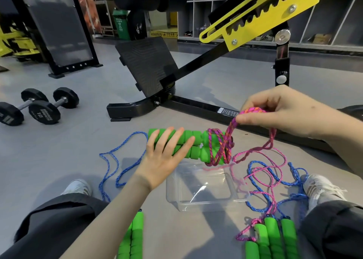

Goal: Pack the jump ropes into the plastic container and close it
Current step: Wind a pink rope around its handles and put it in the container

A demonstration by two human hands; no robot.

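Observation:
My left hand point(167, 152) holds a pair of green foam jump-rope handles point(198, 143) side by side above the floor, fingers stretched over them. A pink rope point(220, 146) is coiled several times around the handles' right end. My right hand point(282, 111) pinches a loop of that pink rope up and to the right. A clear plastic container point(202, 186) stands open on the floor just below the handles. More green handles lie at bottom centre point(133, 237) and bottom right point(275, 237). Loose blue rope point(114, 160) and pink rope point(271, 172) sprawl around the container.
A black and yellow gym bench frame point(196, 105) stands right behind the work spot. Two black dumbbells point(39, 105) lie on the grey floor at left. My legs and white shoes point(318, 188) flank the container. Shelving lines the back wall.

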